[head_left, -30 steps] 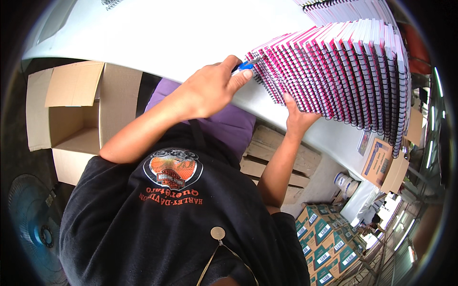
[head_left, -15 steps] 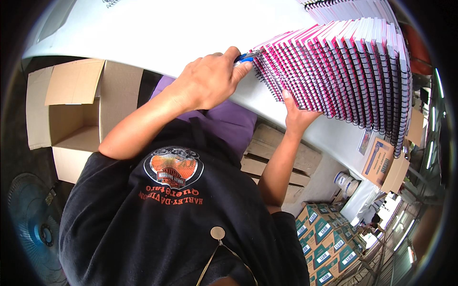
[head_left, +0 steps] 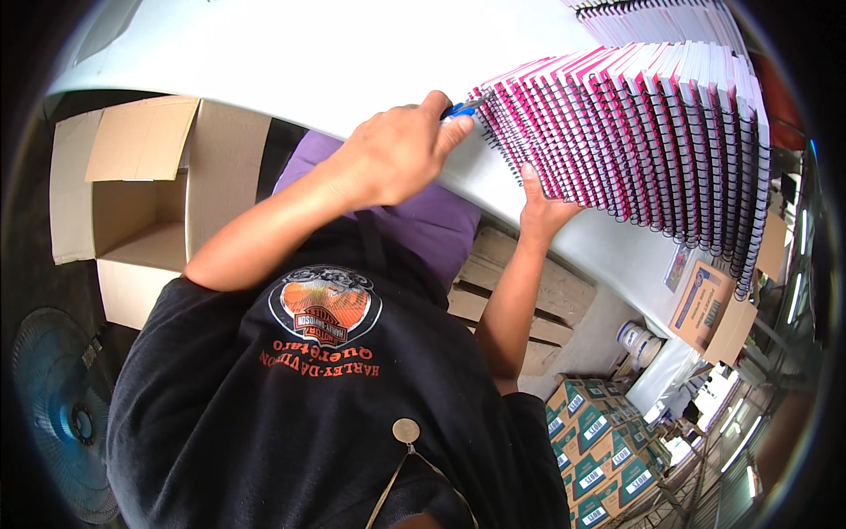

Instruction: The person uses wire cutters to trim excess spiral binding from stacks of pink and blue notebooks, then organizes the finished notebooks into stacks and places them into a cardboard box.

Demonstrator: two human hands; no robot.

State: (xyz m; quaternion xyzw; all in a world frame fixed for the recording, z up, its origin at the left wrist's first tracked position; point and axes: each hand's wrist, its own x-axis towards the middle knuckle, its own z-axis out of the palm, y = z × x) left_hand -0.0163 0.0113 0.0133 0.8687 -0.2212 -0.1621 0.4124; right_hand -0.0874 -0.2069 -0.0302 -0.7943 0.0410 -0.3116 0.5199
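Note:
A long row of pink-and-white spiral notebooks (head_left: 634,132) stands on edge on the white table (head_left: 291,53). My left hand (head_left: 392,154) is closed around a small blue tool (head_left: 460,108), whose tip touches the near left end of the row. Just right of it, my right hand (head_left: 539,204) presses its fingers against the lower front edge of the notebooks at the table's rim. Which kind of tool the blue one is cannot be made out.
An open empty cardboard box (head_left: 145,194) stands on the floor at the left, a blue fan (head_left: 62,414) below it. Under the table lie a wooden pallet (head_left: 529,291) and stacked printed cartons (head_left: 599,450). A small brown box (head_left: 709,309) sits at the right table edge.
My left hand has shifted slightly up toward the notebooks, bringing the blue tool's tip onto the row's end. The right hand stays where it was.

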